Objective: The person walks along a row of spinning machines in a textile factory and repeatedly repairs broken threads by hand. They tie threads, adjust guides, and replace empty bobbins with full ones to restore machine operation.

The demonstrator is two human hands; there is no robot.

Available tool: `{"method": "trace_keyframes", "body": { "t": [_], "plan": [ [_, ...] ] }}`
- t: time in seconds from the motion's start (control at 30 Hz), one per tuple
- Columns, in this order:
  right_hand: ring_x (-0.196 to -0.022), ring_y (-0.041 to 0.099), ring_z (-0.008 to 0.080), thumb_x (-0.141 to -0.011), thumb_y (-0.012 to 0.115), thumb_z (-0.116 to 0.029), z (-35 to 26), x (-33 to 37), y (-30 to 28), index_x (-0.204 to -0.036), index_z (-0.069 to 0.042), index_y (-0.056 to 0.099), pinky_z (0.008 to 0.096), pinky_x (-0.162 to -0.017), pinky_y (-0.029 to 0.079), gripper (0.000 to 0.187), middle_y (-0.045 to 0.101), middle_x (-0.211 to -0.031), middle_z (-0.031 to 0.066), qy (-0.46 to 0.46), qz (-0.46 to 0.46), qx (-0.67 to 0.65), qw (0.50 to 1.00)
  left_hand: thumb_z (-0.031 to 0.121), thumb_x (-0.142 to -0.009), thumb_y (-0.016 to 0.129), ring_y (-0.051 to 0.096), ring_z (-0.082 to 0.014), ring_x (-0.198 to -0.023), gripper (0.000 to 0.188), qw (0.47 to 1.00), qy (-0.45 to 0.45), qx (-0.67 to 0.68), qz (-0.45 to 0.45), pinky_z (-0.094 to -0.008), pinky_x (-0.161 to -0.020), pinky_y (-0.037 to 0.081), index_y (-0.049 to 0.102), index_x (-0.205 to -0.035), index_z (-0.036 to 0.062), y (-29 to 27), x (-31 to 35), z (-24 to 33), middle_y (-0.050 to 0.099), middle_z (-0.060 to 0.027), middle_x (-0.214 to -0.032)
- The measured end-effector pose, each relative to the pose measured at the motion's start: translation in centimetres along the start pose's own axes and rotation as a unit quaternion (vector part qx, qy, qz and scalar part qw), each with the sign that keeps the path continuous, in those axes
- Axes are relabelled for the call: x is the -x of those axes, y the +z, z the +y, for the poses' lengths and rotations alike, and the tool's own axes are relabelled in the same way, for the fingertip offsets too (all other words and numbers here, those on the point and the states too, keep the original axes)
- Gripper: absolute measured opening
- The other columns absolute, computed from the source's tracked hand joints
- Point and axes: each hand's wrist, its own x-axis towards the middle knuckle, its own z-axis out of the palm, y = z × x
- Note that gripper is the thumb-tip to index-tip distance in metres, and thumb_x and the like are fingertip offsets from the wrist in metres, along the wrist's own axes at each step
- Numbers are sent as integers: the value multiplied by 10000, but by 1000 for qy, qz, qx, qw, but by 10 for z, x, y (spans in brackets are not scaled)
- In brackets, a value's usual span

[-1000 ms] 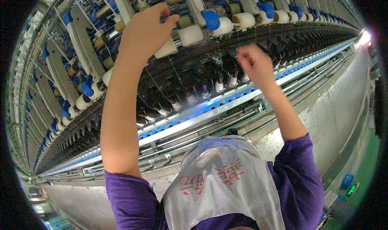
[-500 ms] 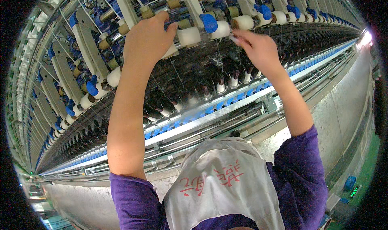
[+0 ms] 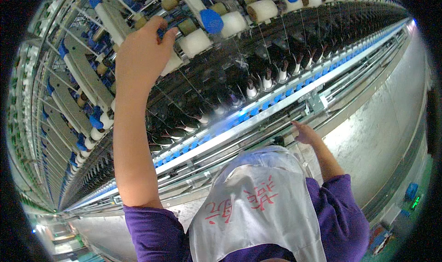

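My left hand [image 3: 145,50] is up at the row of rollers on a spinning machine. Its thumb and forefinger are bent and stand apart beside a white roller [image 3: 195,43]; the other fingers are mostly hidden, and nothing shows in its grip. Lower down, my right hand [image 3: 307,134] hovers near the machine's front rails [image 3: 258,136]. Its forefinger points out, the rest look folded, and I see nothing held. Between the hands, fine threads run down to a row of bobbins with white yarn [image 3: 268,80].
Grey roller arms with blue end caps [image 3: 212,21] line the upper machine. A blue strip and a pale rail [image 3: 239,121] cross below the bobbins. A metal panel [image 3: 368,119] curves along the right front. My white cap or cloth [image 3: 258,202] fills the lower middle.
My right hand has left the rollers and dropped down toward the front rails. The left hand stays at its rollers while the view has shifted, moving the machine leftward and up in the picture.
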Motion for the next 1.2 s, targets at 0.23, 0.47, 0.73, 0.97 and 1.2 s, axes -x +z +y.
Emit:
{"method": "trace_keyframes", "body": {
  "t": [0.23, 0.47, 0.73, 0.97, 1.2],
  "plan": [
    [-901, 618, 162, -864, 579, -180, -171, 2, -83, -1082, -34, 602, 288, -801, 485, 264, 652, -991, 88, -332, 147, -372, 854, 386, -843, 534, 629, -317, -767, 305, 1000, 2, -25, 2, -408, -673, 491, 622, -997, 138, 3, -1, 2, 655, -106, -798],
    [-1049, 512, 232, -835, 533, -73, -308, -48, -136, -1049, -9, 502, 367, -972, 385, 226, 570, -1002, 120, -267, 40, -829, 490, 369, -838, 529, 626, -329, -764, 311, 999, -1, -50, 4, -416, -659, 488, 624, -989, 114, 1, -1, 5, 651, -129, -785],
    [-651, 428, 165, -688, 540, -34, -336, -121, -138, -630, -108, 446, 307, -656, 362, 133, 467, -666, 31, -266, -35, -882, 388, 357, -833, 541, 628, -323, -730, 285, 997, 3, -72, 7, -403, -638, 487, 630, -934, 106, 3, -3, 5, 647, -129, -753],
    [-625, 412, 167, -652, 543, -31, -345, -132, -133, -564, -102, 430, 312, -599, 322, 160, 440, -610, 37, -228, -14, -900, 371, 356, -834, 540, 627, -318, -709, 286, 996, -1, -87, -2, -399, -624, 482, 629, -927, 101, 4, -2, 8, 645, -128, -741],
    [-637, 460, 178, -674, 547, -6, -333, -132, -132, -625, -77, 482, 309, -598, 351, 108, 491, -639, 50, -313, 101, -785, 525, 357, -839, 534, 627, -323, -723, 290, 996, 6, -83, -13, -401, -627, 482, 630, -934, 100, 3, -3, 9, 646, -129, -756]
  ]
}}
